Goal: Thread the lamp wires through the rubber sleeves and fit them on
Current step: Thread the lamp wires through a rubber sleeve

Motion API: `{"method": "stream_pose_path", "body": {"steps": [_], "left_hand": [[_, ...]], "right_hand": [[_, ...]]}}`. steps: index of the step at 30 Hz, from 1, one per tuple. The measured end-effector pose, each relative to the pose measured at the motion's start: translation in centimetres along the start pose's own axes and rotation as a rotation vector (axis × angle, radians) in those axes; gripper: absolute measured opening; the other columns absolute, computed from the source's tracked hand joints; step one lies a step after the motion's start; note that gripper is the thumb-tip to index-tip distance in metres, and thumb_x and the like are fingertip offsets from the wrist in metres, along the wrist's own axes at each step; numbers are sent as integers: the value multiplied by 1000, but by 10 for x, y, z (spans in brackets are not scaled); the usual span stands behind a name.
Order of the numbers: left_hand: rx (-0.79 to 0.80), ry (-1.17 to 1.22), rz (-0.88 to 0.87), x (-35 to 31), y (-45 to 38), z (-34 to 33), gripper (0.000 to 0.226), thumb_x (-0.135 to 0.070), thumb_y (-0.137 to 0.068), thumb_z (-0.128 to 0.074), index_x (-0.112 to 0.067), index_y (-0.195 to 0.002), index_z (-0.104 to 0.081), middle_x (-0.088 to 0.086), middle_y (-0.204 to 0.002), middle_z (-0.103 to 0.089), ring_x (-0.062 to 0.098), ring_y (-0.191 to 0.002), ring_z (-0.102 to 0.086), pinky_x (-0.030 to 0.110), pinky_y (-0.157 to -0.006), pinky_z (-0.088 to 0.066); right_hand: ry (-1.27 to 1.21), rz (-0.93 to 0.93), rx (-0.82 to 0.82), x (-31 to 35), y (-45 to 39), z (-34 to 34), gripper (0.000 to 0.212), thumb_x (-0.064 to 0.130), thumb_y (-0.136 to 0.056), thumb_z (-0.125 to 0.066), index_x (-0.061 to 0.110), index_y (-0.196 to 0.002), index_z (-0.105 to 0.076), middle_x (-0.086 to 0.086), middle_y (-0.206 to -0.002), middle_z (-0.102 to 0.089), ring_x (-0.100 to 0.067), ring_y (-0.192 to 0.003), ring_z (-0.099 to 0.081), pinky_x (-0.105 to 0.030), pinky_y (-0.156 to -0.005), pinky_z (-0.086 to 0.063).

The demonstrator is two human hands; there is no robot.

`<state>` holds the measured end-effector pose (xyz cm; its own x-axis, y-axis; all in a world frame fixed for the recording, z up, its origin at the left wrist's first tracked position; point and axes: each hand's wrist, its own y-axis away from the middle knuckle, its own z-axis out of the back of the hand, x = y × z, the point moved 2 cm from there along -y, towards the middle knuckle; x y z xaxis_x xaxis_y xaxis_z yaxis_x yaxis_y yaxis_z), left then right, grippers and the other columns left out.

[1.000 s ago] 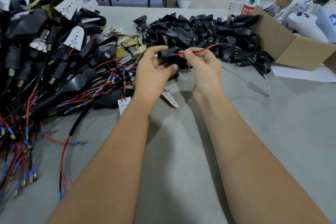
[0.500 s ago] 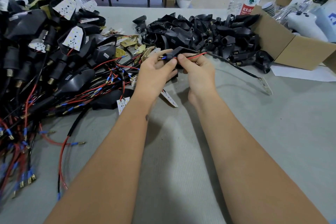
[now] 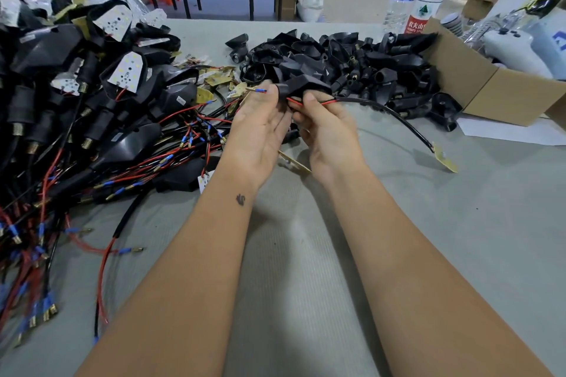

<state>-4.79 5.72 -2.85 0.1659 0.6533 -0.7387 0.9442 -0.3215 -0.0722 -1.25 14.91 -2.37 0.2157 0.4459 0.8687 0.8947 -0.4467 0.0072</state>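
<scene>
Up above the grey counter (image 3: 459,239), a black rubber sleeve (image 3: 301,85) sits between both hands, with a red wire (image 3: 309,102) running through it and its blue-tipped end (image 3: 258,90) poking out on the left. The left hand (image 3: 260,128) grips the sleeve while the right hand (image 3: 329,128) pinches the wire. Behind them lies a heap of loose sleeves (image 3: 352,61), with a cardboard box (image 3: 490,86) to its right.

The black rubber sleeve (image 3: 301,86) sits between my fingers (image 3: 309,99), held above the tabletop (image 3: 306,254). My red wire (image 3: 309,102) runs under its right side, and a blue-collared brass terminal (image 3: 256,90) pokes out on its left. The black cable (image 3: 395,115) trails right, down to a small board (image 3: 444,157) lying flat.
</scene>
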Motion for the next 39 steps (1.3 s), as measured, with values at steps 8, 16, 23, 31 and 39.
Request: {"method": "stream_pose_path", "body": {"steps": [8, 16, 23, 31, 39], "left_hand": [[-99, -179, -56, 1, 5, 1, 31, -28, -107, -37, -19, -109, -66, 8, -108, -74, 20, -98, -72, 27, -79, -58], [-277, -211, -140, -5, 5, 6, 30, -30, -107, -36, -16, -96, -60, 6, -83, -75, 18, -75, -74, 24, -61, -56], [-329, -156, -187, -13, 7, 9, 34, -40, -106, -31, -26, -111, -61, 3, -91, -75, 26, -83, -75, 31, -64, -59], [-143, -253, -82, 0, 6, 0, 33, -31, -106, -37, -15, -108, -66, 13, -104, -74, 23, -96, -72, 31, -79, -58], [-174, -228, -240, -11, 11, -3, 33, -40, -106, -31, -31, -107, -63, 11, -109, -72, 26, -93, -73, 34, -70, -59]], "right_hand": [[273, 174, -114, 3, 1, 4, 27, 12, -80, -79, 19, -93, -57, 2, -84, -57, -11, -76, -54, -18, -67, -48], [67, 92, 95, 6, -2, 8, 33, 13, -91, -66, 20, -122, -60, -10, -103, -66, -14, -72, -59, -22, -60, -45], [-55, -42, -25, 4, -7, 20, 15, 30, -98, -56, 21, -96, -69, 1, -74, -70, -9, -53, -58, -19, -50, -44], [-28, 8, 83, 7, -7, 17, 15, 16, -93, -65, 19, -108, -64, -1, -81, -70, -13, -62, -61, -21, -57, -47], [-221, 50, 32, 12, -7, 16, 20, 2, -90, -64, 10, -108, -62, -6, -85, -63, -9, -61, -57, -15, -56, -48]]}}
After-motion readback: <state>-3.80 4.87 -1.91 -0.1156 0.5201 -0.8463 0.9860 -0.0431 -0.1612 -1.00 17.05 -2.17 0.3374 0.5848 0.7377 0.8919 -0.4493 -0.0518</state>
